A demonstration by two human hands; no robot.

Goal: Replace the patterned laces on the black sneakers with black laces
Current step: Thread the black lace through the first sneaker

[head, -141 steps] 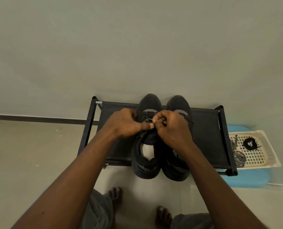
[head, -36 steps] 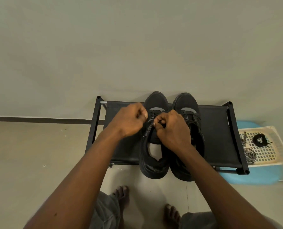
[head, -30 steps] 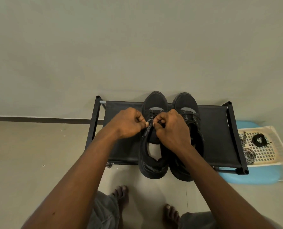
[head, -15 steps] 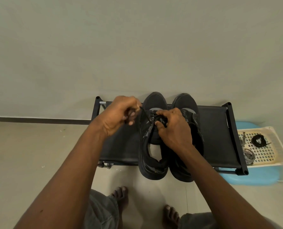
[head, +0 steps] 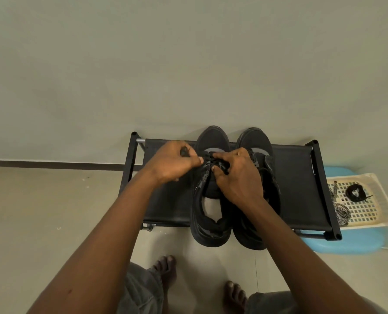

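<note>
Two black sneakers stand side by side on a low black rack [head: 170, 200], toes toward the wall. Both my hands work at the eyelets of the left sneaker [head: 209, 214]. My left hand [head: 173, 163] pinches one end of the black lace [head: 207, 160] just left of the tongue. My right hand [head: 236, 175] grips the other part of that lace over the tongue, partly covering the right sneaker [head: 255, 141]. A coiled black lace [head: 354, 193] and patterned laces [head: 340, 211] lie in a cream tray.
The cream perforated tray [head: 374, 214] rests on a blue stool [head: 347, 242] right of the rack. The rack stands against a pale wall. My bare feet [head: 166, 270] are on the tiled floor just in front of the rack.
My left hand pulled the lace end out to the left, then came back close to the left sneaker's eyelets. My right hand stayed on the tongue.
</note>
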